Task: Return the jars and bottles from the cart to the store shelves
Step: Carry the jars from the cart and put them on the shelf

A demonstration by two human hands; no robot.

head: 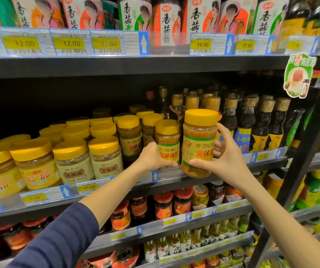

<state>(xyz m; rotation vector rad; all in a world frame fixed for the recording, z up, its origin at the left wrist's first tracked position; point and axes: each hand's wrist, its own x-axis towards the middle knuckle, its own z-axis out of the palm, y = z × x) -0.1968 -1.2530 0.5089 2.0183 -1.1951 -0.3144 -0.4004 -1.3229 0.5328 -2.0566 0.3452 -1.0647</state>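
Note:
My right hand (226,157) grips a yellow-lidded jar of brown sauce (198,144), held upright just in front of the middle shelf's front edge (174,177). My left hand (153,156) wraps around the lower part of a matching jar (167,141) that stands at the front of that shelf, right beside the held one. More jars of the same kind (129,136) stand in rows to the left and behind. The cart is out of view.
Wider yellow-lidded jars (72,157) fill the shelf's left side. Dark sauce bottles (261,124) stand to the right of the held jar. Red-lidded jars (163,205) sit on the shelf below, tall bottles (167,20) above. A dark upright post (310,144) bounds the right.

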